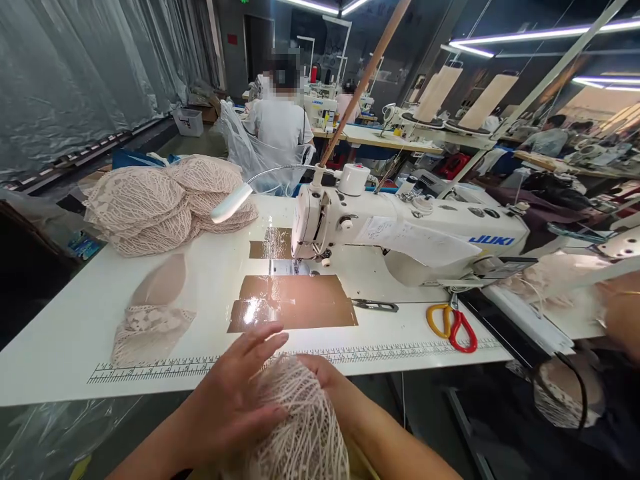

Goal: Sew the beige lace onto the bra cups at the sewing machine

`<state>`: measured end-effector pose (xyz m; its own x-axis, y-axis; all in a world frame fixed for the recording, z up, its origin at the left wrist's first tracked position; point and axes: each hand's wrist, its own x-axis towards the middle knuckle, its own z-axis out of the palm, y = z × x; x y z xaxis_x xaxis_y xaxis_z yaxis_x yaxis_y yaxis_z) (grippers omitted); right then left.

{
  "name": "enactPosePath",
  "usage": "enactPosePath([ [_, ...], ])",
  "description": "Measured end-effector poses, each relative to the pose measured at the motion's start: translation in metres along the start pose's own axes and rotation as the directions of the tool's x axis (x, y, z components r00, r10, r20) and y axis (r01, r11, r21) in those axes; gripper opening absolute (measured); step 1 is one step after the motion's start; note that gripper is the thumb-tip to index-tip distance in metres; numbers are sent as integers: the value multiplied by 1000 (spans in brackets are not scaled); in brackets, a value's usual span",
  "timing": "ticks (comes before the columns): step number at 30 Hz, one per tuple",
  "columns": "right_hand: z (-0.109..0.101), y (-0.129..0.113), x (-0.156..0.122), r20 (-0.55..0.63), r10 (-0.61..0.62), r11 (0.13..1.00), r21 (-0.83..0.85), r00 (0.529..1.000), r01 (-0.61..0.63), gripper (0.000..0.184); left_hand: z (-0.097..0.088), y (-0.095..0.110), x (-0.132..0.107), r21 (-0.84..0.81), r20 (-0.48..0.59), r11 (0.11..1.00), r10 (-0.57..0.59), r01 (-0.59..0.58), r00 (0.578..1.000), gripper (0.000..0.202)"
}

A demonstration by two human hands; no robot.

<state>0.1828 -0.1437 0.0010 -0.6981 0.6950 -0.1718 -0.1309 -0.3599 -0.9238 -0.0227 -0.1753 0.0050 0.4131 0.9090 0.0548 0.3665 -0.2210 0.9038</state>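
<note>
A beige lace bra cup [305, 427] is held up at the table's front edge, close to my body. My right hand [334, 387] grips it from the right side, its fingers mostly hidden behind the lace. On the other side, my left hand [237, 383] has its fingers stretched and spread, the thumb lying against the lace. Beyond both hands stands a white sewing machine [400, 230], with shiny brown tape [295, 303] stuck on the table before its needle. Another cup piece with lace trim [155, 320] lies flat on the left.
Stacked lace cups [150, 207] sit at the back left. Black thread snips [375, 305] and scissors with yellow and red handles [457, 327] lie right of the tape. A printed ruler [400, 351] runs along the front edge. A person [280, 123] sits ahead; another person's arm [623, 313] shows at right.
</note>
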Motion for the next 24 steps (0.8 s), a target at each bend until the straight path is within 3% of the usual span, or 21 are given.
enactPosePath([
  [2, 0, 1, 0, -27, 26, 999, 48, 999, -25, 32, 1, -6, 8, -171, 118, 979, -90, 109, 989, 75],
  [4, -3, 1, -1, -89, -32, 999, 24, 996, 34, 32, 2, -8, 13, -382, 250, 894, -145, 235, 957, 72],
  [6, -8, 0, -3, -164, -102, 995, -22, 981, 99, 31, 1, -8, 16, -497, 352, 802, -163, 331, 922, 57],
  [8, -13, 0, -3, -234, -148, 988, -85, 961, 132, 31, 1, -5, 16, -524, 404, 765, -164, 374, 900, 39],
  [12, -24, 2, -1, -267, -226, 962, -212, 937, 172, 26, -1, -5, 18, -550, 356, 757, -168, 352, 919, 31],
  [16, -36, 1, -3, -203, -228, 972, -100, 952, 211, 44, -1, -8, 19, -608, 346, 705, -177, 364, 921, 34],
  [19, -41, -5, -5, -81, -196, 980, -48, 977, 193, 56, -2, -4, 21, -604, 324, 720, -173, 343, 930, 33],
  [22, -40, -10, -4, 34, -82, 994, -69, 996, 85, 45, -3, 2, 25, -576, 308, 756, -150, 310, 939, 30],
  [24, -38, -10, -1, 5, -48, 994, -94, 999, 49, 37, -2, 2, 26, -585, 312, 742, -165, 326, 936, 32],
])
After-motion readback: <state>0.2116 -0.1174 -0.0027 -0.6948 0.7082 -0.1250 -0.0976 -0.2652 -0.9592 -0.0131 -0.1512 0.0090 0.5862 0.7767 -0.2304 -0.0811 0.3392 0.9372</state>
